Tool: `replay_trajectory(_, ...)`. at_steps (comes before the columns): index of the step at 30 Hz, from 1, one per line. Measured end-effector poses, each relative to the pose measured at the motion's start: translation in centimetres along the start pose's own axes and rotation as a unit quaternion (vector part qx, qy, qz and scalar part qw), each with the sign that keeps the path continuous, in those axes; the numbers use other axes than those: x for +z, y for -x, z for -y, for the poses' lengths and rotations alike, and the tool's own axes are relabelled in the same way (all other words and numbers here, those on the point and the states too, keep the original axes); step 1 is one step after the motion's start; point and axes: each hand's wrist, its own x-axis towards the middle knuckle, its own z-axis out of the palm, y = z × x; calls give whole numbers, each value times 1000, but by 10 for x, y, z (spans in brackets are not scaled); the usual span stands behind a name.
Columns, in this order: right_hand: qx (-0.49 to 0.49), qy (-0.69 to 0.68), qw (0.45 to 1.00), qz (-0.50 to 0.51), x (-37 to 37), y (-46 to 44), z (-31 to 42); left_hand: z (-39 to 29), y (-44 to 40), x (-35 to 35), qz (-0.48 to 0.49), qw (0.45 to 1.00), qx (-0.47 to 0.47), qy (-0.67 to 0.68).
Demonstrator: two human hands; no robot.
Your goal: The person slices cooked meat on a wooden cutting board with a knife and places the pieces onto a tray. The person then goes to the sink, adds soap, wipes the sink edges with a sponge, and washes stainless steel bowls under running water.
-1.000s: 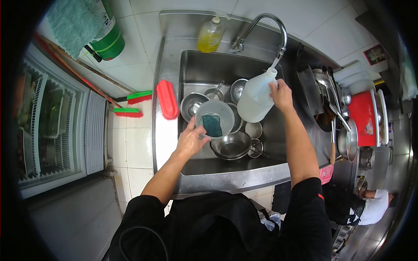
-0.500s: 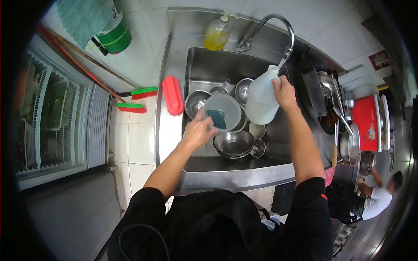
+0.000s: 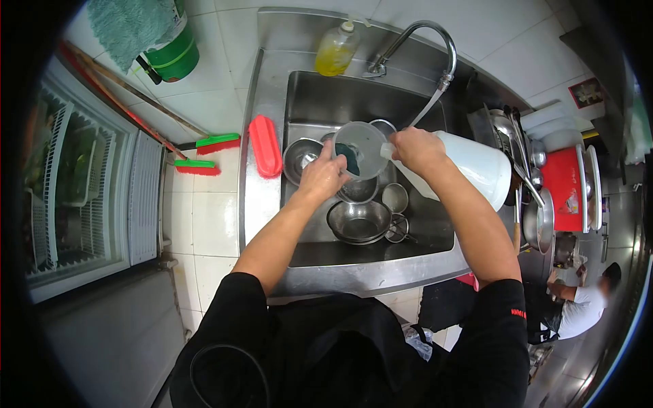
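Observation:
My left hand [image 3: 322, 177] grips a translucent plastic tub [image 3: 374, 144] by its left side, above the sink. Inside the tub lies a dark green scouring pad [image 3: 349, 158]. My right hand [image 3: 419, 151] is closed around the neck of a large white plastic jug [image 3: 479, 166]. The jug is tipped nearly flat, its mouth at the tub's right rim; I cannot tell whether liquid is coming out. Under them in the sink [image 3: 313, 251] sit metal bowls [image 3: 357, 219] and a small cup [image 3: 394, 197].
Water runs from the curved faucet [image 3: 445, 51]. A soap bottle [image 3: 336, 51] with yellow liquid stands behind the sink, and a red oblong item [image 3: 265, 146] lies on its left ledge. Pans and utensils [image 3: 520, 146] crowd the right side. Another person [image 3: 581, 313] is at far right.
The jug has gone from upright to tipped over, its mouth now at the tub. The tub has shifted slightly right and up. The faucet's stream shows more clearly.

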Motion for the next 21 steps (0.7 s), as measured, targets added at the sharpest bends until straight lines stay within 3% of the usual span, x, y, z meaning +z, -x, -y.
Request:
replay_trajectory(8, -15, 86, 996, 2, -9, 3, 9, -8, 3, 3, -8, 998, 8, 57)
replay_trajectory(11, -36, 66, 995, -65, -5, 2, 15, -9, 3, 3, -12, 998, 1, 69)
replay_trajectory(21, -37, 125, 991, -38, -36, 10, 20, -16, 5, -6, -27, 996, 1, 89)
